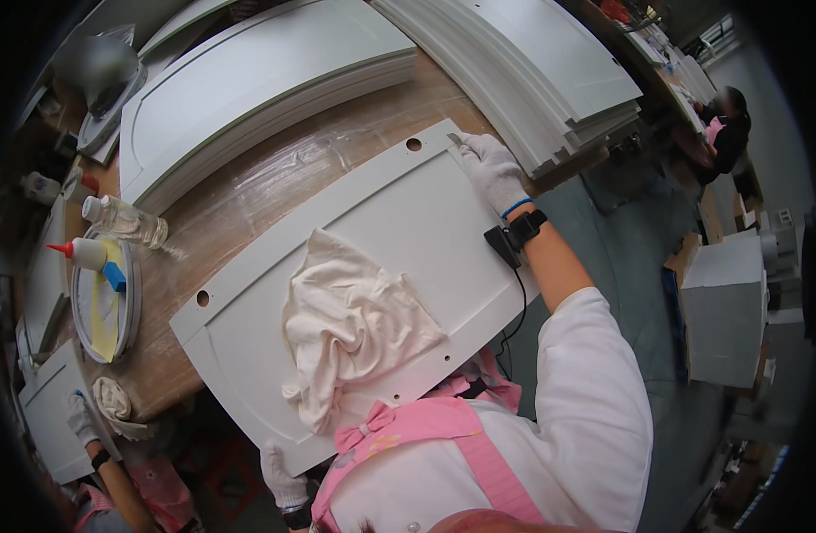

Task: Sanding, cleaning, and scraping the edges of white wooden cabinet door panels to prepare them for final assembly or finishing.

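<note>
A white door-like panel [399,213] with a recessed centre and round holes lies slanted across the table edge in front of me. On its middle rests a crumpled cream cloth [346,311]. My right hand [494,169], in a white glove, is closed at the panel's far right corner. A small greyish bit shows at its fingertips, too small to name. My left hand [283,478], also gloved, is at the panel's near left edge, with its fingers curled against it and partly hidden.
White panel stacks [266,80] [559,62] stand at the back. To the left are a clear bottle [128,222], a red-tipped glue bottle [88,254], a blue block [115,276] and an oval tray [134,306]. A co-worker's gloved hand [79,417] rests on another panel. A grey box [723,306] stands right.
</note>
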### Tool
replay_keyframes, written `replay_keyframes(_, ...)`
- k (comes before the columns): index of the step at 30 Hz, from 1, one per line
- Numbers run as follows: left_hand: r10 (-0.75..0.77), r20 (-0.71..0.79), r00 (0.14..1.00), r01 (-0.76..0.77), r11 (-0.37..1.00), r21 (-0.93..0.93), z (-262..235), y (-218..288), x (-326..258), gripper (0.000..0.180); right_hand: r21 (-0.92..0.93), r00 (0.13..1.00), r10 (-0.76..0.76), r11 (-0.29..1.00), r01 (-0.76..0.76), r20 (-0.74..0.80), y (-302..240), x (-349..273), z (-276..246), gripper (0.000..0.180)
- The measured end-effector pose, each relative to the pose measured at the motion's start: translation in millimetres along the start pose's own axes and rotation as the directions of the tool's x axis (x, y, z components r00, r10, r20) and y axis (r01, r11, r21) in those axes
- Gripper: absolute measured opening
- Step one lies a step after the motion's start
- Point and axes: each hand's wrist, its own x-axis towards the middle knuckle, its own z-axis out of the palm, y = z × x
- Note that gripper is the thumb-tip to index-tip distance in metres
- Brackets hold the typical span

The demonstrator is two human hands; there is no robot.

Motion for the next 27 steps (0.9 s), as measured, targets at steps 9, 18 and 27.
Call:
replay_keyframes(9,0.180,0.079,0.980,-0.196,0.926,0.324,-8.5,-10.1,-0.8,0.047,-0.071,0.982,-0.131,0.987,0.141,0.134,2.0,17.1,-3.2,0.033)
replay_keyframes(18,-0.003,0.025,1.000,0.002,0.998,0.068,1.3,-2.3,-1.2,0.049,-0.009,0.997,-0.082,0.997,0.082,0.006,-0.7,40.2,6.4,0.030)
replay_keyframes(27,0.211,0.030,0.977,-0.209,0.921,0.330,11.9,29.3,-6.5,0.036,-0.041,0.995,-0.066,0.997,0.070,0.074,-33.7,51.4,8.4,0.035)
